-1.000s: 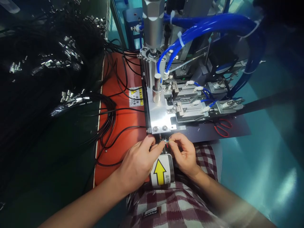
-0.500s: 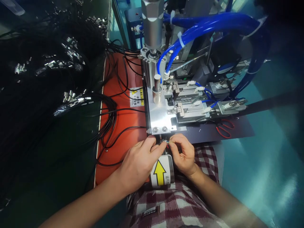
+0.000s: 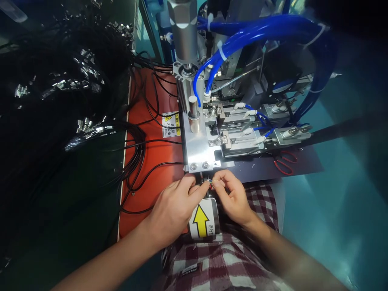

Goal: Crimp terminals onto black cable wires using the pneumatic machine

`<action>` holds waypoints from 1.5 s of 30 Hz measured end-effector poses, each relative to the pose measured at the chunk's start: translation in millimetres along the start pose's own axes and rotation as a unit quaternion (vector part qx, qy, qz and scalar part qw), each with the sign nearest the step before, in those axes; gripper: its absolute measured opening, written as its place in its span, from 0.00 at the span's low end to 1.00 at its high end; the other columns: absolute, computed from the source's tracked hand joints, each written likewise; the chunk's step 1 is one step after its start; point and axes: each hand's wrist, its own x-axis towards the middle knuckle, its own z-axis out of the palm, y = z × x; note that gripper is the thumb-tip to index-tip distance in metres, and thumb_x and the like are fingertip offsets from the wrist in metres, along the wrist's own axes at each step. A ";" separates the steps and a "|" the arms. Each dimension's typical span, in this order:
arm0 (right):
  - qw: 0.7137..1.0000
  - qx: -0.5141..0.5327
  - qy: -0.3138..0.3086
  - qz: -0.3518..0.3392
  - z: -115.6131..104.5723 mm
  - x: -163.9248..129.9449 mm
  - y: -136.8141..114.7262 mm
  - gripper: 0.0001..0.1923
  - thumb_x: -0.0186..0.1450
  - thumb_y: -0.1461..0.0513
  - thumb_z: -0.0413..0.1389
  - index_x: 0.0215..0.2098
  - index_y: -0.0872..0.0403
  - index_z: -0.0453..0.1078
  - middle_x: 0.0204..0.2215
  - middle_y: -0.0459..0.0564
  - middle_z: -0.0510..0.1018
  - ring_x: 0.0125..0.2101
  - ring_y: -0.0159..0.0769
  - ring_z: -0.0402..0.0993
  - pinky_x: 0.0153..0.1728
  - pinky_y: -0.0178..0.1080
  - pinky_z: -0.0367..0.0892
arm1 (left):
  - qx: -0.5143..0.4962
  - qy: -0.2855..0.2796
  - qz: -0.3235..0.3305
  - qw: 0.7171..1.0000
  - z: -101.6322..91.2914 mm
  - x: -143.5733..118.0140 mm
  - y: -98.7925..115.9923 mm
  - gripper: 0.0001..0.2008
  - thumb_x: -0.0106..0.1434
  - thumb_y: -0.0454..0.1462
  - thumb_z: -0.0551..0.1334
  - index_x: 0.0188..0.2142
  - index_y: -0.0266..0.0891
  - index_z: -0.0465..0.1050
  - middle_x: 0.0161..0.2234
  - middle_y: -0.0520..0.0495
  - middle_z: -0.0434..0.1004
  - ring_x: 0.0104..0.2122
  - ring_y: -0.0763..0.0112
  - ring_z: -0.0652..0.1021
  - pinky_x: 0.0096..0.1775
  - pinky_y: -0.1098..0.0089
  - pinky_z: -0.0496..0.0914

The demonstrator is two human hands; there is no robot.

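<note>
Thin coloured wires point(image 3: 210, 184), red and green among them, fan out between my fingertips just below the machine's front edge. My left hand point(image 3: 176, 206) is closed in a pinch at the cable end they come from; its fingers hide most of that end. A black cable point(image 3: 136, 211) runs across the red panel and passes under this hand. On the other side, my right hand point(image 3: 233, 198) pinches the wires between thumb and forefinger. Directly above both hands is a bright metal plate point(image 3: 198, 151) with bolts. A label with a yellow arrow point(image 3: 201, 221) shows below the fingers.
The red panel point(image 3: 169, 178) carries several black cables and a warning label point(image 3: 171, 125). Bundled cables with shiny ends point(image 3: 93, 131) lie left. Blue air hoses point(image 3: 273, 28) arch over the pneumatic cylinders point(image 3: 242, 143). Red-handled scissors point(image 3: 285, 163) rest on the dark plate point(image 3: 257, 171).
The whole view has shifted, so the machine and hands appear slightly further left. My right fingers have moved slightly at the wires; both hands keep their pinch.
</note>
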 end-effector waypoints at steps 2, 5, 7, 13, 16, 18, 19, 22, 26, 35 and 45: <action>1.000 -0.016 -0.006 0.019 -2.4 0.8 -5.2 0.07 0.68 0.61 0.48 0.31 0.52 0.62 0.24 0.43 0.65 0.23 0.31 0.61 0.25 0.35 0.59 | 0.000 0.002 0.001 1.000 0.8 -0.1 -0.8 0.19 0.63 0.27 0.48 0.50 0.34 0.69 0.30 0.45 0.67 0.26 0.67 0.72 0.25 0.70 0.70; 0.999 -0.047 0.004 0.023 -5.0 0.8 -9.7 0.06 0.67 0.62 0.49 0.32 0.52 0.63 0.25 0.44 0.66 0.23 0.31 0.61 0.25 0.35 0.58 | -0.009 0.001 -0.002 1.000 2.5 -0.7 -2.0 0.19 0.63 0.27 0.48 0.50 0.35 0.69 0.31 0.45 0.66 0.27 0.68 0.72 0.26 0.70 0.70; 0.998 -0.065 0.015 0.010 -6.5 0.3 -10.8 0.06 0.67 0.62 0.50 0.32 0.53 0.65 0.26 0.44 0.68 0.23 0.31 0.60 0.25 0.35 0.58 | -0.018 -0.001 -0.003 1.000 3.5 -1.6 -2.5 0.19 0.63 0.28 0.49 0.51 0.35 0.69 0.32 0.44 0.66 0.27 0.67 0.72 0.27 0.70 0.70; 0.986 -0.137 0.032 -0.089 -10.3 0.6 -11.5 0.04 0.64 0.65 0.54 0.31 0.52 0.68 0.25 0.46 0.71 0.21 0.31 0.60 0.24 0.37 0.58 | -0.024 -0.001 0.000 1.000 5.7 -3.8 -3.2 0.19 0.64 0.29 0.50 0.53 0.35 0.67 0.33 0.44 0.66 0.29 0.67 0.72 0.28 0.69 0.70; 0.988 -0.119 0.032 -0.092 -9.8 0.9 -9.7 0.05 0.64 0.65 0.54 0.30 0.52 0.69 0.24 0.46 0.70 0.22 0.32 0.61 0.22 0.36 0.58 | -0.020 -0.008 -0.005 1.000 5.4 -2.8 -3.0 0.19 0.64 0.29 0.50 0.53 0.36 0.67 0.32 0.45 0.67 0.28 0.68 0.72 0.28 0.70 0.70; 0.992 -0.097 0.035 -0.066 -8.4 1.1 -9.1 0.05 0.64 0.65 0.53 0.30 0.52 0.68 0.24 0.45 0.69 0.21 0.31 0.60 0.21 0.36 0.58 | -0.019 -0.002 -0.006 1.000 4.5 -1.5 -2.7 0.18 0.65 0.29 0.49 0.52 0.36 0.69 0.31 0.45 0.67 0.28 0.69 0.72 0.27 0.71 0.70; 0.994 -0.087 0.039 -0.051 -7.6 1.2 -9.5 0.05 0.64 0.64 0.53 0.30 0.53 0.68 0.24 0.45 0.69 0.20 0.30 0.59 0.20 0.35 0.57 | -0.020 0.002 -0.004 1.000 4.1 -0.7 -2.5 0.18 0.65 0.30 0.48 0.51 0.35 0.69 0.31 0.45 0.67 0.27 0.69 0.72 0.27 0.71 0.71; 0.997 -0.056 0.048 0.005 -5.2 2.8 -13.4 0.05 0.62 0.64 0.54 0.28 0.53 0.67 0.21 0.42 0.67 0.17 0.28 0.56 0.19 0.34 0.56 | -0.022 0.013 0.000 1.000 4.1 0.6 -2.2 0.18 0.65 0.29 0.47 0.50 0.34 0.70 0.31 0.44 0.67 0.27 0.68 0.73 0.26 0.70 0.71; 0.990 0.035 0.039 0.128 -5.9 6.5 -17.2 0.05 0.60 0.62 0.56 0.26 0.54 0.68 0.19 0.42 0.68 0.18 0.28 0.58 0.18 0.33 0.56 | -0.041 0.007 -0.005 0.999 6.3 -0.6 -2.2 0.18 0.65 0.29 0.48 0.49 0.33 0.71 0.32 0.42 0.69 0.28 0.65 0.74 0.26 0.68 0.72; 0.960 0.167 -0.024 0.224 -14.6 8.7 -22.2 0.15 0.59 0.52 0.57 0.28 0.56 0.68 0.21 0.42 0.68 0.15 0.24 0.57 0.17 0.32 0.52 | -0.095 0.027 -0.009 0.995 3.5 0.8 -2.8 0.14 0.67 0.31 0.49 0.44 0.31 0.71 0.35 0.41 0.73 0.32 0.65 0.76 0.33 0.67 0.74; 0.958 0.175 -0.042 0.225 -8.7 10.8 -19.0 0.12 0.59 0.56 0.58 0.26 0.55 0.66 0.17 0.40 0.67 0.16 0.25 0.59 0.20 0.32 0.53 | -0.058 -0.001 -0.028 0.998 -5.6 -1.1 -1.0 0.15 0.66 0.31 0.50 0.47 0.33 0.71 0.36 0.41 0.69 0.33 0.63 0.72 0.32 0.66 0.71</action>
